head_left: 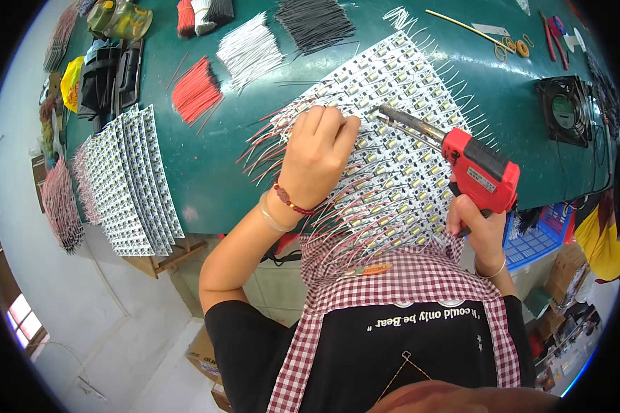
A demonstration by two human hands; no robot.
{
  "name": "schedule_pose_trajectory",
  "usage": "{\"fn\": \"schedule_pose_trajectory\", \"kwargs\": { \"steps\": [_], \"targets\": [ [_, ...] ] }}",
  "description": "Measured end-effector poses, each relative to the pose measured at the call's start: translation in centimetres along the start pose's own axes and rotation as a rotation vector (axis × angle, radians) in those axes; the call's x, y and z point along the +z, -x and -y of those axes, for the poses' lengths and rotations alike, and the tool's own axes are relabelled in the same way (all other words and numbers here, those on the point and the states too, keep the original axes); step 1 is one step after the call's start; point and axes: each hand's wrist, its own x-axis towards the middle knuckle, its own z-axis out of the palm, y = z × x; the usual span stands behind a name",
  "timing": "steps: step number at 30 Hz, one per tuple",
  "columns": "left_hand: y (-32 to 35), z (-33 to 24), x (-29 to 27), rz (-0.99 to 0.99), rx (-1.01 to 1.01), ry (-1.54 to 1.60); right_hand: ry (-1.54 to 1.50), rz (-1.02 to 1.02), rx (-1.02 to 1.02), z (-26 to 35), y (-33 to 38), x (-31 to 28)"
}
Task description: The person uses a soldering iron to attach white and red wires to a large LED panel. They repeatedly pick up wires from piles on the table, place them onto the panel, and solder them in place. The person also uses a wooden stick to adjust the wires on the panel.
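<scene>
My right hand [477, 224] is wrapped round the grip of a red and black soldering gun [486, 172]. The gun's metal tip points left and reaches down to a large white circuit board panel [406, 86], covered in rows of small components. Close to that tip, my left hand [322, 148] is closed in a pinch over the panel. Whatever its fingers hold is hidden or too thin to make out. Red, black and white wires [351, 220] stick out from the panel's left and lower rows, and more thin wires fringe its right edge.
Piles of red wires [196, 91], white wires [249, 51] and black wires [315, 26] lie beyond the panel on the green table [207, 162]. Stacked panels [127, 182] stand at left. A black fan [565, 111] sits at right, with pliers [554, 41] behind and a blue basket [541, 234] below.
</scene>
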Motion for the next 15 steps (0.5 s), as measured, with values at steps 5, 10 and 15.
{"fn": "schedule_pose_trajectory", "kwargs": {
  "steps": [5,10,15],
  "targets": [
    [0.5,-0.3,1.0,0.050,-0.048,0.060,0.038,-0.017,0.029,-0.5,0.0,0.2],
    [0.3,-0.3,0.9,0.059,-0.046,0.075,0.066,-0.012,0.022,-1.1,0.2,0.1],
    [0.2,-0.4,1.1,0.045,-0.052,0.086,0.128,-0.006,0.004,-1.3,0.1,0.2]
  ]
}}
